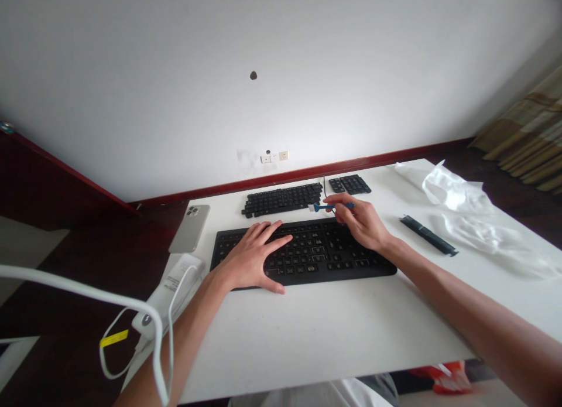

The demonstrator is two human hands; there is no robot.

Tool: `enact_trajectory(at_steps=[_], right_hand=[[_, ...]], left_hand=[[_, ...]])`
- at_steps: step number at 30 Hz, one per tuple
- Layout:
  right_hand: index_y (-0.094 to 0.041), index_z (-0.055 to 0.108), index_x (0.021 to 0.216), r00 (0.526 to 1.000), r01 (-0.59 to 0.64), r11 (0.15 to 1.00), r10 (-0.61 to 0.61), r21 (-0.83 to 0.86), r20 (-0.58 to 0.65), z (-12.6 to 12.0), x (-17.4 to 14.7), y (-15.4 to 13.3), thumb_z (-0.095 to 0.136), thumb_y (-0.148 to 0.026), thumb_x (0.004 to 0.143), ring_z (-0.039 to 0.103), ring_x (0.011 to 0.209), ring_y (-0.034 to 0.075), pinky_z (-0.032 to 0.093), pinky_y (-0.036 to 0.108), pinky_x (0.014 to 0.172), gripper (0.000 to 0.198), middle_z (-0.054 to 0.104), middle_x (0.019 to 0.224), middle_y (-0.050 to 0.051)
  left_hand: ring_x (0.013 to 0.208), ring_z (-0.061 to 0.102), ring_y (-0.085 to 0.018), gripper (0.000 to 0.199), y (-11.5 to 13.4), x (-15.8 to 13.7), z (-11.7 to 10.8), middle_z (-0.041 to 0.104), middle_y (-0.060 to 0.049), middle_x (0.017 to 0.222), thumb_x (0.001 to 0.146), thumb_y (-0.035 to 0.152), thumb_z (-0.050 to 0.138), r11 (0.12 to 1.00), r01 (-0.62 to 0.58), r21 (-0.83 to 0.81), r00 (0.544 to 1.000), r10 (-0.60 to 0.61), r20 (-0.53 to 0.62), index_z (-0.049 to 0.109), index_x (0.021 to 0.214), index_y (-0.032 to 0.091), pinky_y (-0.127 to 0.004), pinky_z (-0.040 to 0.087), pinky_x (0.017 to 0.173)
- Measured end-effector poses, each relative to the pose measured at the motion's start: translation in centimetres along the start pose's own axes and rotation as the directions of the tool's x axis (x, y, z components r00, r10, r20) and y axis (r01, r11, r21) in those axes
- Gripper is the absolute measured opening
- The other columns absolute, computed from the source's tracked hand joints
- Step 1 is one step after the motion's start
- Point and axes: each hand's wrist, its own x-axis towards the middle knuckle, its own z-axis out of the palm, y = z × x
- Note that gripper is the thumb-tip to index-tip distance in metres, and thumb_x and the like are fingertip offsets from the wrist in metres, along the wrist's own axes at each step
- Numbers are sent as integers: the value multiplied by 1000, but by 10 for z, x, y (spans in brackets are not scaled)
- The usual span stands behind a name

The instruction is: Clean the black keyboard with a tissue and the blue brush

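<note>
Pinched in my right hand (362,222), a light, stiff blue brush (333,207) sits at the keyboard's (351,260) one o'clock, best held mid-handle; my left hand (252,257) rests flat, open, on the keys.

Left hand (254,257) lies flat, fingers spread toward one o'clock; right hand (362,219) pinches, fingertips aimed at ten o'clock.

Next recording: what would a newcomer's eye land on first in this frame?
First, the black keyboard base at the middle of the white table, its keycaps removed. The left hand lies flat on its left part, while the right hand holds a blue-handled brush at its far edge. Behind it lie two blocks of removed keycaps, with a phone at the left and crumpled white plastic at the right.
</note>
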Motion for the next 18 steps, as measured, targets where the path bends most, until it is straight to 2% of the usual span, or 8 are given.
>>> enact_trajectory(at_steps=[6, 18], right_hand=[[-19, 75, 116, 1000, -22, 1000, 22, -10, -7, -1, 1, 1, 47, -43, 113, 56, 65, 16, 43, 31, 63, 37, 69, 82, 4], [-19, 76, 115, 997, -75, 997, 75, 4, -3, -1, 4, 6, 47, -43, 111, 55, 63, 16, 43, 32, 63, 38, 71, 83, 4]], left_hand=[[169, 17, -49, 126, 1, 0, -1, 14, -7, 188, 66, 86, 86, 1000, 8, -19, 1000, -8, -5, 42, 174, 37, -68, 17, 138], [169, 16, -50, 128, -3, 0, 2, 14, -7, 188, 64, 90, 84, 999, -7, -53, 1000, 6, -14, 43, 173, 37, -69, 17, 137]])
